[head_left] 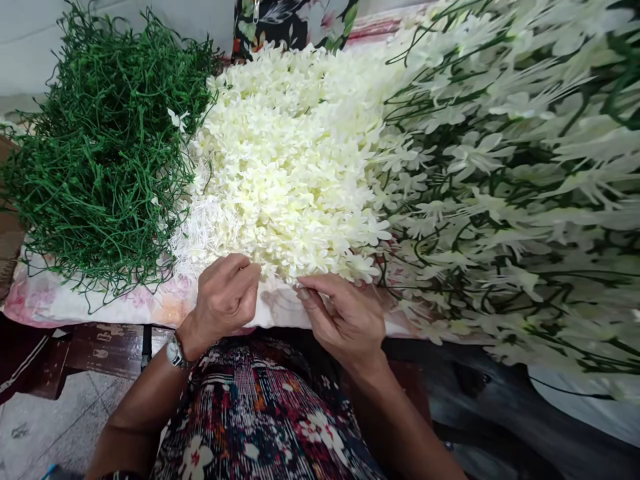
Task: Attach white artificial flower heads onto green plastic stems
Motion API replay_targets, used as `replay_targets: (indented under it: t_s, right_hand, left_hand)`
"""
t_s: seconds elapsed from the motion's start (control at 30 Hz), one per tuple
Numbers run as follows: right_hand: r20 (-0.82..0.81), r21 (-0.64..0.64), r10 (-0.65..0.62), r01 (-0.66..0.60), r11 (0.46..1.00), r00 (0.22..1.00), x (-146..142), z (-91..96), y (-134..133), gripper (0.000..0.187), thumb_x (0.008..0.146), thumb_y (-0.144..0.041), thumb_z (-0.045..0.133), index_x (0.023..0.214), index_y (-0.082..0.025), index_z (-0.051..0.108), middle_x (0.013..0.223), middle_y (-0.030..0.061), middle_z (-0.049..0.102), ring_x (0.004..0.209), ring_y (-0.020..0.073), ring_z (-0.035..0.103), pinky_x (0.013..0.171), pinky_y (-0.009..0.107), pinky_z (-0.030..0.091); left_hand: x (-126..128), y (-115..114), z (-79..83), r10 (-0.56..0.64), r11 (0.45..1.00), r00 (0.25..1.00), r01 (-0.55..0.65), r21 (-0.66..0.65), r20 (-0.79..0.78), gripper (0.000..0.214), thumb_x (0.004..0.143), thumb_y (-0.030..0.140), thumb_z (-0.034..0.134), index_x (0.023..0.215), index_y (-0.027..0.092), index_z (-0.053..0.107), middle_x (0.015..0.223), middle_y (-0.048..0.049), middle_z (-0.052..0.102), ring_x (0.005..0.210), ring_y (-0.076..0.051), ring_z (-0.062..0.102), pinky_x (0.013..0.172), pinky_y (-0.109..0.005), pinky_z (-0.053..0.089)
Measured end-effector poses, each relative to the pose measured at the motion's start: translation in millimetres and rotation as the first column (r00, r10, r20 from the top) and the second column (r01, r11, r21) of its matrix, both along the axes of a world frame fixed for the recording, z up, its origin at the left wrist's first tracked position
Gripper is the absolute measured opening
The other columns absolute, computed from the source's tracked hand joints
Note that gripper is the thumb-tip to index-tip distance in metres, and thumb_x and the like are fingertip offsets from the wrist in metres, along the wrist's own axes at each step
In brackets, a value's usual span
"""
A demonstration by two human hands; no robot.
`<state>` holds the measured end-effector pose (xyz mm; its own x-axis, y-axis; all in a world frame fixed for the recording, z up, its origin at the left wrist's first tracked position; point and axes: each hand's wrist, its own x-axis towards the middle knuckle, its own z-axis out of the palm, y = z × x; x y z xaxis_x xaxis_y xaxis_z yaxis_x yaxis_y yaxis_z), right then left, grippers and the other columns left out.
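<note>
My left hand (227, 293) is curled closed at the front edge of a heap of creamy white artificial flower heads (295, 160). Whatever its fingers hold, if anything, is hidden. A little to the right, my right hand (345, 317) pinches with thumb and forefinger. Something small and pale may be at those fingertips, too small to name. Thin white stamen strands (205, 230) lie in a bunch just beyond my left hand. On the far left rises a pile of green plastic stems (105, 147).
Assembled white flowers on green stems (480, 160) form a large mass on the right, hanging over the table edge. A flowered cloth (125, 310) covers the table. Behind the heap stands a dark floral zippered bag (295, 23). A cardboard box (9, 220) is at the left edge.
</note>
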<state>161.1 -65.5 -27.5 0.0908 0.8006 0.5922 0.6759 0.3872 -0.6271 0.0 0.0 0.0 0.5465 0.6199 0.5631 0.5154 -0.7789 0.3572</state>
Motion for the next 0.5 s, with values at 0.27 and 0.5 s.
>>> replay_targets:
  t_s: [0.27, 0.5]
  right_hand:
    - [-0.021, -0.115, 0.143, -0.144, 0.983, 0.99, 0, 18.3, 0, 0.026, 0.075, -0.011, 0.053, 0.099, -0.02, 0.053, 0.082, 0.0003, 0.065, 0.07, 0.0097, 0.061, 0.061, 0.022, 0.051]
    - [-0.043, -0.175, 0.305, -0.307, 0.935, 0.952, 2, 16.2, 0, 0.025, 0.078, -0.01, 0.047, 0.101, -0.017, 0.054, 0.081, 0.0026, 0.064, 0.072, 0.0096, 0.059, 0.062, 0.024, 0.05]
  left_hand:
    - [-8, -15, -1.4, -0.091, 0.99, 0.992, 0.1, -0.104, 0.092, 0.021, 0.072, 0.002, 0.046, 0.085, 0.016, 0.057, 0.076, -0.0039, 0.057, 0.07, -0.012, 0.054, 0.058, -0.024, 0.047]
    - [-10, -17, -3.9, -0.13, 0.986, 0.988, 0.138, -0.096, 0.088, 0.023, 0.072, 0.001, 0.046, 0.086, 0.016, 0.057, 0.076, -0.0045, 0.058, 0.071, -0.012, 0.054, 0.059, -0.024, 0.048]
